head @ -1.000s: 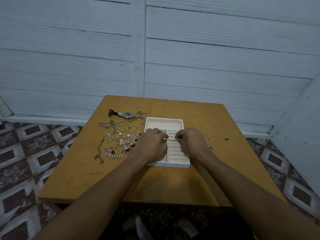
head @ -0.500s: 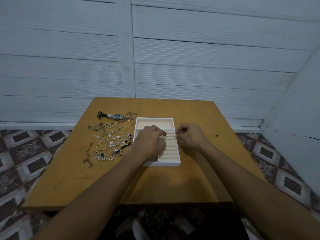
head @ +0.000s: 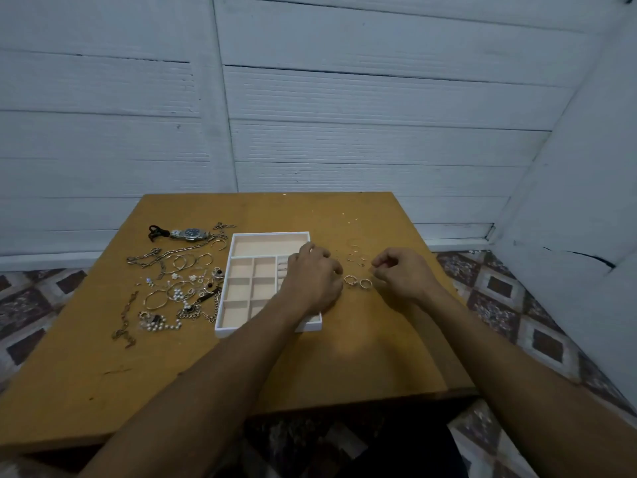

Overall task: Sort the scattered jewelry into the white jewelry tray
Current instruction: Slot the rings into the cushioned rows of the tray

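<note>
Far left of both hands, well away from any fingers, we see the loose pile on the table (head: 344, 367): a bracelet chain (head: 124, 319) at the outer edge, a pearl strand (head: 162, 326) near the front, bangles (head: 186, 262) and a heavier chain (head: 151, 257) in the middle, and a watch (head: 191, 233) at the back. None of it is in the tray. Next comes the white tray (head: 227, 332), flat on the table, with its left wall just beside the pile. Its square compartments left of the left fingers look empty, and so does the long compartment at the back. The left hand (head: 312, 281) sits knuckles up over the tray's right side and hides the ridged ring section there. Its fingers are curled down and in. We cannot tell if they hold anything. Just right of the left fingertips, two rings (head: 351, 280) lie on the table outside the tray, in the gap between the hands. Behind that gap, beyond both sets of fingertips, a cluster of small hoops (head: 356, 257) lies on the wood. The right hand (head: 403, 274) is low over the table, right of the two rings, near them but apart. Its thumb and fingertips (head: 376, 267) are drawn together in a pinch. Whether something tiny is in the pinch we cannot tell. A white plank wall (head: 344, 115) is behind, and patterned floor tiles (head: 499, 305) are at far right.
</note>
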Motion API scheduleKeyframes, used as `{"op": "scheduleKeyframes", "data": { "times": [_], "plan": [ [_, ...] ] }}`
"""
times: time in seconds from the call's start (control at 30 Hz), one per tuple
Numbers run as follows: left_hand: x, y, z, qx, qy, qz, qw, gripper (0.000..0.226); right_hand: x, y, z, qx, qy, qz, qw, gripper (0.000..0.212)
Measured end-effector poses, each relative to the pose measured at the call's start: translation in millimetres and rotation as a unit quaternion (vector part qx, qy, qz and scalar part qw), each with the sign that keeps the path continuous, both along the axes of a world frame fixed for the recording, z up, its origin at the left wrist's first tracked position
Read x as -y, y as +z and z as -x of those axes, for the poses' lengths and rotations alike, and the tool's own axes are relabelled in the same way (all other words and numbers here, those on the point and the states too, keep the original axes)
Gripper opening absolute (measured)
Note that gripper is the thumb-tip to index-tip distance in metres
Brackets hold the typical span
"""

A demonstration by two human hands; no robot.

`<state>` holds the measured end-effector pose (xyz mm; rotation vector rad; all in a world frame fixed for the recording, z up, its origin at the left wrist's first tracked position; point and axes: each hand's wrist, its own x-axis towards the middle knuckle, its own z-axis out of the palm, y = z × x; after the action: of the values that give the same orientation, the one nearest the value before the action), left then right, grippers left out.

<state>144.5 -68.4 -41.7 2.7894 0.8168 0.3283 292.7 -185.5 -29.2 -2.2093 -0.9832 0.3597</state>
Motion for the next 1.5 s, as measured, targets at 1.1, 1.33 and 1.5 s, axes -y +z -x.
{"op": "scheduleKeyframes", "data": {
  "times": [1.1,1.33,1.5],
  "plan": [
    [-40,20,-31,0.043,0.04,0.058,0.997,0.011,-39,-24,-30,0.216,0.041,0.102,0.97,0.023],
    [-64,29,12,0.109,0.037,0.073,0.991,0.014,-43,-24,-38,0.243,0.083,0.124,0.959,0.017],
    [-71,28,34,0.105,0.06,0.075,0.99,0.01,-41,-25,-38,0.301,0.125,0.161,0.931,0.016]
  ]
}}
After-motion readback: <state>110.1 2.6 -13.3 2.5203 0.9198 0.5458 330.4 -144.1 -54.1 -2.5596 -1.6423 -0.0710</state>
